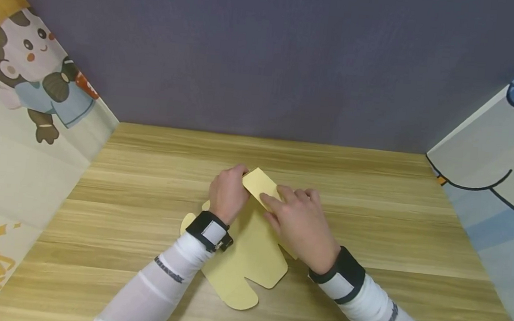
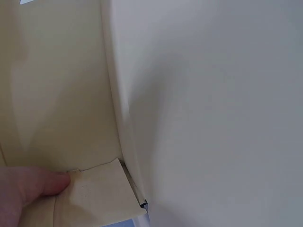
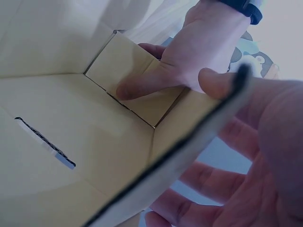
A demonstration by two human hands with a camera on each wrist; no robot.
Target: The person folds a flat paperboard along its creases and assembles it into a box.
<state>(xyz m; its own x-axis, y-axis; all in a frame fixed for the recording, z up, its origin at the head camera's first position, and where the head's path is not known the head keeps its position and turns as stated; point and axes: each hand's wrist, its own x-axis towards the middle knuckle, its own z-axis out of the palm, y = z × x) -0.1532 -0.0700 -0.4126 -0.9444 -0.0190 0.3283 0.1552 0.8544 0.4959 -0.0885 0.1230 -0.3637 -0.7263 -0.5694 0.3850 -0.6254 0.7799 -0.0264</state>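
A partly folded pale yellow cardboard box (image 1: 254,247), with rounded tabs at its edges, lies on the wooden table. My left hand (image 1: 228,193) grips its far end; in the right wrist view the left thumb rests on the inside of the end wall (image 3: 118,61), fingers behind it. My right hand (image 1: 302,225) holds a raised side panel (image 1: 260,181), its thumb over the panel's edge and its fingers spread along the outside. The box's inner floor has a dark-edged slot (image 3: 45,142). In the left wrist view, the left thumb (image 2: 49,182) touches the folded end flap (image 2: 102,194).
The wood-grain table (image 1: 394,218) runs back to a dark blue-grey panel (image 1: 270,59). Cartoon-printed side panels stand at the left (image 1: 18,160) and right (image 1: 490,165). Rounded cardboard tabs (image 1: 238,296) stick out toward the near side.
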